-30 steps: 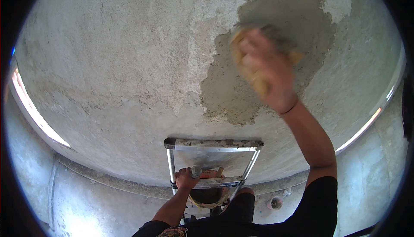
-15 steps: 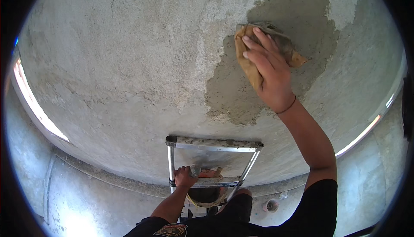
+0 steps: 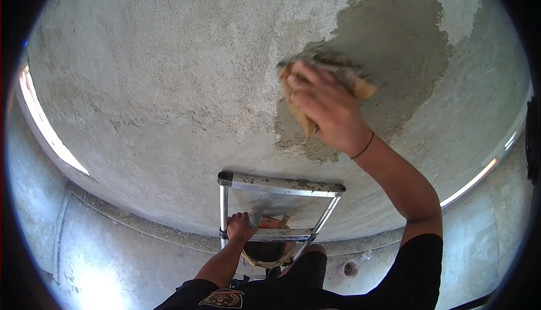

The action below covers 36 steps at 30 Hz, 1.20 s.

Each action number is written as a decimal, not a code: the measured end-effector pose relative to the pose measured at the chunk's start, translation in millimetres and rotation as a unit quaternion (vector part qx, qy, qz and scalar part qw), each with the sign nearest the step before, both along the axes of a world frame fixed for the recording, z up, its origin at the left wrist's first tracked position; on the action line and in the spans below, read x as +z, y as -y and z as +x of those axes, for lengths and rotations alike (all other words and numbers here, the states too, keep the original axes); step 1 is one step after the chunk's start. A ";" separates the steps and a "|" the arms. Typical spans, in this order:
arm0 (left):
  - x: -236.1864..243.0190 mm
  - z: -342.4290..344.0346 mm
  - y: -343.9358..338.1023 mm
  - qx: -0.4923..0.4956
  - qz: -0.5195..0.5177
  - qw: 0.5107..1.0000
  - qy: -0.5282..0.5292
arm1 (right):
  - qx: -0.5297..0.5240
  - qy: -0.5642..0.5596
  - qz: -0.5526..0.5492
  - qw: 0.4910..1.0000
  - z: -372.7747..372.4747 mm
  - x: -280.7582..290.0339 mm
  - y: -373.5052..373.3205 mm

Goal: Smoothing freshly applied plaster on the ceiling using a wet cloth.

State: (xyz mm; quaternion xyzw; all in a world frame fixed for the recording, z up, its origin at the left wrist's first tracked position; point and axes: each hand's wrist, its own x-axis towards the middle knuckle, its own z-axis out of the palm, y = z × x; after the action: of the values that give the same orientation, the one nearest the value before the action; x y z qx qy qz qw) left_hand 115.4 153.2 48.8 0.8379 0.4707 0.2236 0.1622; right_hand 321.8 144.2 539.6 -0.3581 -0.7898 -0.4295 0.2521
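My right hand (image 3: 332,107) presses a crumpled tan rag (image 3: 298,110), smeared with grey mortar, flat against the wall. Under and around it spreads a dark, damp plaster patch (image 3: 406,45). Motion blurs the fingers and the rag. Low down, my left hand (image 3: 241,227) is closed at the left side of an aluminium ladder (image 3: 282,185), beside a rung. The round end of a clear plastic bottle (image 3: 255,218) sticks out by its thumb; the rest of the bottle is hidden in the grip.
Below the ladder's rungs stands a bucket (image 3: 265,252) with dark grey mix inside. A small round container (image 3: 350,269) sits on the floor to the right. Rough grey wall (image 3: 169,56) fills most of the view, with bright openings at both sides.
My right hand has slid the rag left and slightly down across the wall, uncovering more of the damp patch's right part. The left hand keeps its place at the ladder.
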 end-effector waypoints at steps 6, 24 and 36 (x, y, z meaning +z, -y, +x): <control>0.0 1.6 3.0 -0.003 -0.013 1.000 -0.018 | -0.001 -0.048 0.043 0.998 2.8 18.8 9.9; 0.0 0.7 0.0 0.007 -0.024 1.000 0.004 | 0.004 -0.023 -0.134 0.991 21.7 -70.3 8.9; 4.4 2.8 -2.0 -0.005 -0.020 1.000 0.012 | -0.047 -0.019 0.011 0.999 27.0 -21.6 7.4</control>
State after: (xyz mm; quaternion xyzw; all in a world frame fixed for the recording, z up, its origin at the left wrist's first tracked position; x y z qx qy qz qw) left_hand 118.2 155.2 53.2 0.8342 0.4686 0.2232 0.1862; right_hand 348.8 136.8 518.0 -0.4001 -0.7624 -0.4426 0.2505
